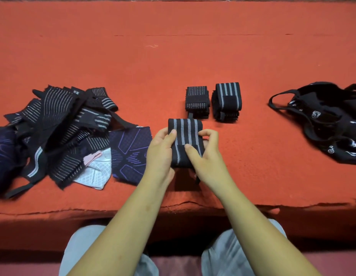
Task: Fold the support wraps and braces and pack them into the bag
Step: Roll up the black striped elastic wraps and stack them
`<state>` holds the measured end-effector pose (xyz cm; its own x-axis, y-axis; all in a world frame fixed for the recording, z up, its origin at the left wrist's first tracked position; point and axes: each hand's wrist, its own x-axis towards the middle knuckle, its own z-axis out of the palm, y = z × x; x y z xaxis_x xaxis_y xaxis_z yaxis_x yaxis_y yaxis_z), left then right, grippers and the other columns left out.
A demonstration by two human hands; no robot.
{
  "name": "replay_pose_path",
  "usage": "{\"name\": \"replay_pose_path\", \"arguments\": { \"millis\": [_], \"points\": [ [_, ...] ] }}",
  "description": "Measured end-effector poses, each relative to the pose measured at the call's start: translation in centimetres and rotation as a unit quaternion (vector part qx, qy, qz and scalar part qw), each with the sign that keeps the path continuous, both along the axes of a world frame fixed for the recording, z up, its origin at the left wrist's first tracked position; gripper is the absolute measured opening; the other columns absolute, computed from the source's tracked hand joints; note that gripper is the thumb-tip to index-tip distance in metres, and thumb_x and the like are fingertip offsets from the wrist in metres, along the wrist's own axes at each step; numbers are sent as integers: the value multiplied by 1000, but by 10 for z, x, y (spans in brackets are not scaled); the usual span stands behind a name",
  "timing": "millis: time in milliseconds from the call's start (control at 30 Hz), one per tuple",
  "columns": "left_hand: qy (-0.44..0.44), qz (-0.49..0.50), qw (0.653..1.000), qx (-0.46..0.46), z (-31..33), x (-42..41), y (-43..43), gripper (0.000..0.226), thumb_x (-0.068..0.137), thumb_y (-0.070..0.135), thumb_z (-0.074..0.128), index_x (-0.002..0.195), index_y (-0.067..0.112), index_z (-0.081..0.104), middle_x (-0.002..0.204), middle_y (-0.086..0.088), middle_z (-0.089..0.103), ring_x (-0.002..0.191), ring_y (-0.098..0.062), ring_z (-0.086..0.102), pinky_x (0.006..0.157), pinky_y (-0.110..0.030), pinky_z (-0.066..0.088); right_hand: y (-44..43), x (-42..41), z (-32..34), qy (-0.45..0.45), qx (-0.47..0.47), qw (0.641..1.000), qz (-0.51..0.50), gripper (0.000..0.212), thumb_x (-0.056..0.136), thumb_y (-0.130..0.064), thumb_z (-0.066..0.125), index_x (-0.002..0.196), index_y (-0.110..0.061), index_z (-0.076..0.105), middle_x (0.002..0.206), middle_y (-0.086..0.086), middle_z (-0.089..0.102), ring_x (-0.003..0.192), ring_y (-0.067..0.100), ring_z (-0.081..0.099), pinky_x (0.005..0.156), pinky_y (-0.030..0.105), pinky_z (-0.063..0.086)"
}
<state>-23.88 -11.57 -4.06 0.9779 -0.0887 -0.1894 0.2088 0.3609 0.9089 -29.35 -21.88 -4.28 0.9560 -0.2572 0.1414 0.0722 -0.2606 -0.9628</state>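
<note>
So, the red-covered tabletop (173, 62) fills most of the view. The biggest thing on it is the messy pile of unfolded wraps and braces (59, 132) on the left. It's mostly black with grey stripes, plus a purple-patterned brace (131, 152) and a white mesh brace (97, 172) at its near edge. On the right, well apart from the pile, the black bag (328, 124) lies slumped, one handle looping toward the middle. Front and centre, the person's left hand (160, 154) and right hand (207, 158) both hold a folded black wrap (183, 134) with wide grey stripes. Their fingers (209, 134) curl round its sides, thumbs on top. Just behind it, two folded bundles sit side by side: the wide-striped bundle (226, 100) on the right, the thin-striped bundle (197, 100) on the left.
</note>
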Motion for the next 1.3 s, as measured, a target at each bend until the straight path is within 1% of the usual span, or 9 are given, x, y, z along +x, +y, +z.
{"name": "replay_pose_path", "arguments": {
  "millis": [200, 333, 433, 500, 567, 767, 967, 1100, 1300],
  "points": [
    [-68, -18, 995, 72, -2, -8, -5, 24, 98, 25, 55, 116, 12, 65, 110, -6, 74, 104, -23, 69, 90, -35, 53, -3, 6, -2, -75, 27, 994, -69, 50, 96, -14, 62, 138, -18, 36, 114, -3, 66, 100, 4, 66, 88, 21, 51],
    [-96, -57, 981, 159, -8, -12, -14, 12, 105, 27, 45, 107, 26, 57, 94, 0, 67, 70, -12, 61, 52, -20, 47, -4, 14, -1, -56, 40, 994, -88, 42, 102, -16, 49, 142, -19, 37, 117, -16, 59, 104, -9, 59, 86, 14, 47],
    [-132, -16, 978, 162, -9, -7, -12, 13, 105, 28, 47, 106, 24, 59, 92, 4, 68, 72, -7, 63, 58, -20, 46, -4, 13, -7, -42, 71, 995, -49, 45, 98, -18, 54, 141, -24, 41, 117, -13, 64, 102, 1, 63, 89, 25, 51],
    [-153, 8, 973, 170, -8, -2, -9, 16, 105, 28, 47, 111, 20, 59, 96, 4, 70, 77, -3, 65, 63, -19, 47, -5, 13, -12, -28, 66, 997, -11, 39, 95, -24, 56, 134, -24, 49, 104, -5, 68, 82, 13, 65, 74, 39, 55],
    [-167, 16, 969, 184, -9, 4, -10, 15, 106, 30, 46, 110, 24, 58, 96, 6, 70, 76, -2, 64, 62, -17, 45, -9, 15, -13, -27, 72, 997, 13, 28, 99, -21, 55, 127, -19, 53, 82, 4, 64, 60, 19, 58, 55, 38, 50],
    [-137, -28, 975, 171, -1, 37, -29, 20, 104, 21, 48, 114, 13, 62, 89, -2, 68, 63, -10, 58, 52, -18, 44, -27, 43, 1, -46, 90, 993, -54, 21, 97, -9, 59, 117, -13, 55, 73, 1, 65, 48, 14, 52, 45, 29, 45],
    [-160, -49, 970, 176, 16, 109, -51, 31, 91, 18, 56, 121, 14, 56, 97, -4, 67, 71, -14, 63, 64, -33, 52, -55, 113, 20, -43, 54, 992, -106, 29, 95, -11, 64, 114, -5, 42, 85, 13, 65, 49, 7, 57, 49, 26, 51],
    [-142, -4, 960, 243, 17, 168, -68, 24, 91, 21, 61, 114, 14, 58, 105, -4, 69, 97, -23, 68, 92, -42, 54, -70, 164, 22, 4, -9, 994, -112, 31, 98, -15, 55, 127, -5, 53, 81, 5, 66, 55, 9, 63, 66, 37, 59],
    [-153, -19, 897, 413, 0, 210, -86, 44, 88, 45, 51, 119, 16, 64, 119, -4, 69, 118, -29, 57, 104, -42, 43, -81, 206, -7, 30, -99, 980, -169, 36, 85, -37, 54, 115, -16, 57, 103, 5, 67, 89, 33, 68, 84, 51, 55]
  ]
}}
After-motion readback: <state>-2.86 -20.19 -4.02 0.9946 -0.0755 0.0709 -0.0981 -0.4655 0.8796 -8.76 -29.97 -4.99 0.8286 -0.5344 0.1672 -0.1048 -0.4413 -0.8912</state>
